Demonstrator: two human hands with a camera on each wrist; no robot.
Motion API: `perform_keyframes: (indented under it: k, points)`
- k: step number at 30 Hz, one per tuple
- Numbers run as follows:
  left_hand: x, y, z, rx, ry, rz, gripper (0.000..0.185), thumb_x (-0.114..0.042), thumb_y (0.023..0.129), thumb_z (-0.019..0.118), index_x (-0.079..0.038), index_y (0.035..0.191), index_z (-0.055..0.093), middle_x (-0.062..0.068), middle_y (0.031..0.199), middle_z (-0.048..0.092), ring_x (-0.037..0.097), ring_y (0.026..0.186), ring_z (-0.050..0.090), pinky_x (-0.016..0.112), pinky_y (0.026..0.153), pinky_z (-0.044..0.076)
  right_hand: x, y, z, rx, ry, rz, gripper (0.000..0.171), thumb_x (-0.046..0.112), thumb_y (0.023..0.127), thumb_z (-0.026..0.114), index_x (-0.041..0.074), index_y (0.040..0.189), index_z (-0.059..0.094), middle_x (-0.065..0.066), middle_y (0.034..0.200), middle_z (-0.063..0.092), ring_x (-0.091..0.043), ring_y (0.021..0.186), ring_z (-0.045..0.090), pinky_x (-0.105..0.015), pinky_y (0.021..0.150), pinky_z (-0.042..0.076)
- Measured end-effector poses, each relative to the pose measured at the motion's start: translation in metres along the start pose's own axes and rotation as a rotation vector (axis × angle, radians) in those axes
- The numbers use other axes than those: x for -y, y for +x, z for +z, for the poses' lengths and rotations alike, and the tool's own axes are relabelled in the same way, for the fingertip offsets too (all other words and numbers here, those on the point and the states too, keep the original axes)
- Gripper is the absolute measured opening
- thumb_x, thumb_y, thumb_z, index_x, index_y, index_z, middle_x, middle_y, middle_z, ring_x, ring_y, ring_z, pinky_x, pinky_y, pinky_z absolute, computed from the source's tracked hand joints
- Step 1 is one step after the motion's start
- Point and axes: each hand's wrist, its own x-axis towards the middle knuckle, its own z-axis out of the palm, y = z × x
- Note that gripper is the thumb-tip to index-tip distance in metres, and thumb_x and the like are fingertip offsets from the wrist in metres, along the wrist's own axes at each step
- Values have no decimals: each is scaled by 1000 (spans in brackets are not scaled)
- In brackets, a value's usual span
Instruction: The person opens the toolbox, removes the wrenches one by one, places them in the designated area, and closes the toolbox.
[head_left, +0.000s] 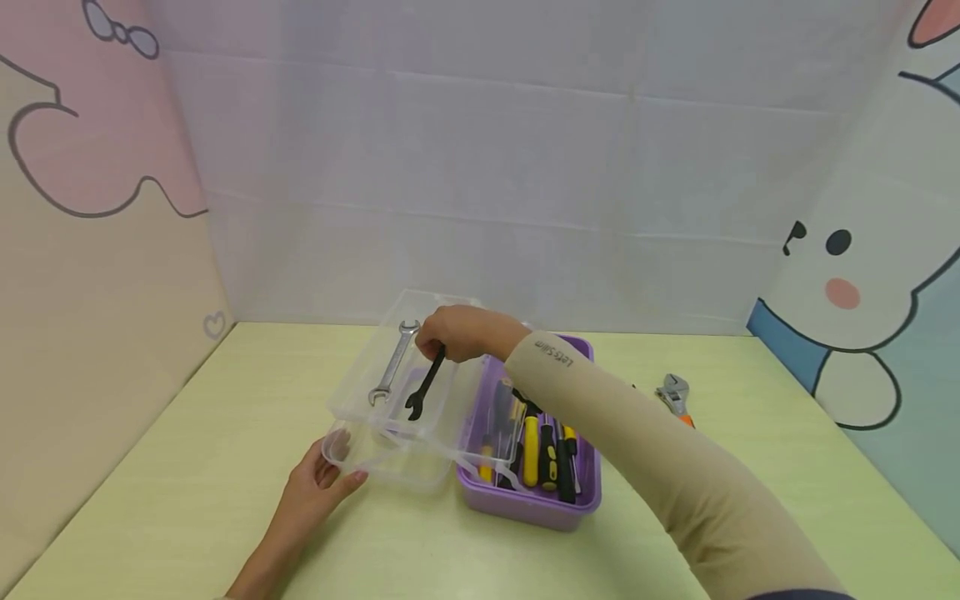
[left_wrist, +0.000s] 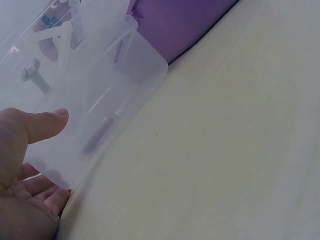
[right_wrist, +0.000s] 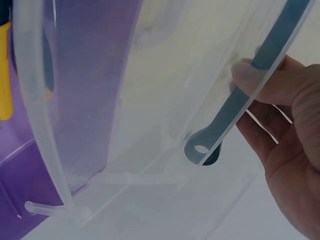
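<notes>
Green table (head_left: 187,500): right hand (head_left: 461,332) pinches black wrench (head_left: 424,385), arm outstretched.

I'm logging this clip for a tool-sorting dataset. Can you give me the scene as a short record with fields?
left hand: holds the near corner of the clear tray
right hand: pinches the black wrench over the tray
silver wrench: lies in the tray, left of the black one
purple box: holds screwdrivers; the tray overlaps its left side
adjustable wrench: on the table, right of the box
</notes>
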Motion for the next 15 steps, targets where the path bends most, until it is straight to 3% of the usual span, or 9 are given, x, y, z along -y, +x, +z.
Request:
perform_keyframes:
  k: [5, 11, 15]
  points:
    - [0, 0, 0, 7, 15, -12, 71, -12, 88, 67, 5, 144, 27, 32, 149, 29, 39, 138, 30, 4, 95, 37, -2, 0, 1, -12, 30, -13, 28, -13, 84, 51, 14, 80, 60, 1, 81, 61, -12, 72, 47, -21, 64, 37]
    - [1, -2, 0, 11, 20, -26, 72, -12, 88, 68, 6, 144, 26, 32, 149, 29, 39, 138, 31, 32, 107, 38, -2, 0, 1, 17, 81, -1, 25, -11, 84, 56, 13, 82, 61, -2, 87, 64, -14, 76, 50, -24, 67, 41]
    - [1, -1, -1, -1, 29, -17, 71, -13, 88, 68, 6, 143, 27, 31, 148, 30, 38, 138, 32, 25, 106, 38, -1, 1, -4, 20, 73, -17, 22, -10, 84, 59, 11, 84, 63, -3, 89, 65, -15, 80, 56, -25, 71, 47]
